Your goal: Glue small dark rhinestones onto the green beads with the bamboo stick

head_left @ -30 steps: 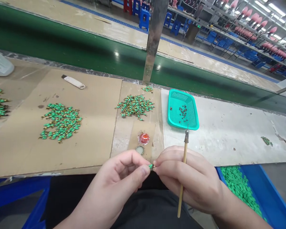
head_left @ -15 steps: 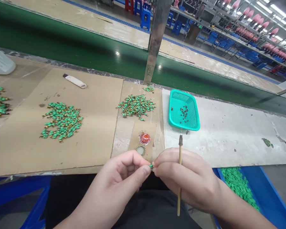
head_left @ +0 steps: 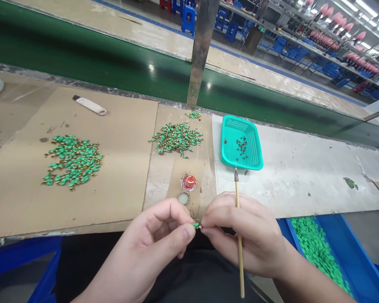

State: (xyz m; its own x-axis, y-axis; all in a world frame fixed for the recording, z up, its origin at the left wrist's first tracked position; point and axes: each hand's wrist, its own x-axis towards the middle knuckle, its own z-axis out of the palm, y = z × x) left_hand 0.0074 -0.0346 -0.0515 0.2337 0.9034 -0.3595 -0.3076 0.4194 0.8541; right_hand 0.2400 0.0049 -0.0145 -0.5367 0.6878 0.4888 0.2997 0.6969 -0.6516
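Between the thumb and forefinger of my left hand [head_left: 164, 235] is a small green piece [head_left: 196, 226] with a brownish-gold end. My right hand [head_left: 246, 235] pinches at the other end of that piece, so the fingertips nearly meet. Tucked through the right hand's fingers is a slim wooden-handled tool [head_left: 241, 256] with a dark collar and a fine tip pointing away from me. Just beyond the hands, a small cap of glossy red liquid [head_left: 189, 182] and a crimped bottle cap [head_left: 183, 198] with pale contents sit on a cardboard strip.
Piles of green-and-gold pieces lie on the cardboard, one at left [head_left: 74, 162] and one in the middle [head_left: 177, 138]. A turquoise basket [head_left: 257, 158] holds small dark bits. A white-handled cutter [head_left: 90, 105] lies farther back. Below right, a blue bin [head_left: 350, 244] contains green pieces. A metal post [head_left: 199, 54] rises behind.
The fingertips have drawn slightly apart, showing more of the green piece. The tool in my right hand has tilted a little. The whole view has shifted slightly.
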